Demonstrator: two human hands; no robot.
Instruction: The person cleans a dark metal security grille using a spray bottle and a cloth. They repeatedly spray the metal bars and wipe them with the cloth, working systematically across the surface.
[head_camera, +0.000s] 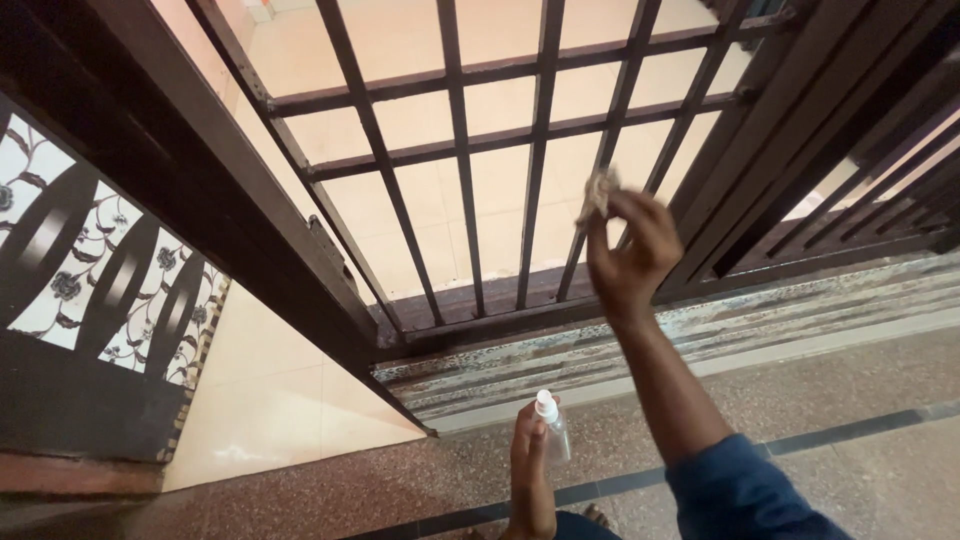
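Right hand (630, 255) is pinching a small crumpled rag (598, 190) against a bar of the dark metal grille gate (460, 150), about mid-height on the right side. Left hand (530, 465) is wrapped around a small clear spray bottle (552, 425) near the floor (850, 400). Can't tell which bars are wiped already, so looks like most of the gate's left to do.

Warm, dim indoor light; brighter tiles (430, 120) beyond dark bars (458, 160); slight blur on raised hand (630, 255); edges bowed.

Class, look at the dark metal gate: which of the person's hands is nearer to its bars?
Right. The right hand is raised against the gate, pressing a small cloth to a bar. The left hand is low, over the floor, holding a small clear bottle, well short of the bars.
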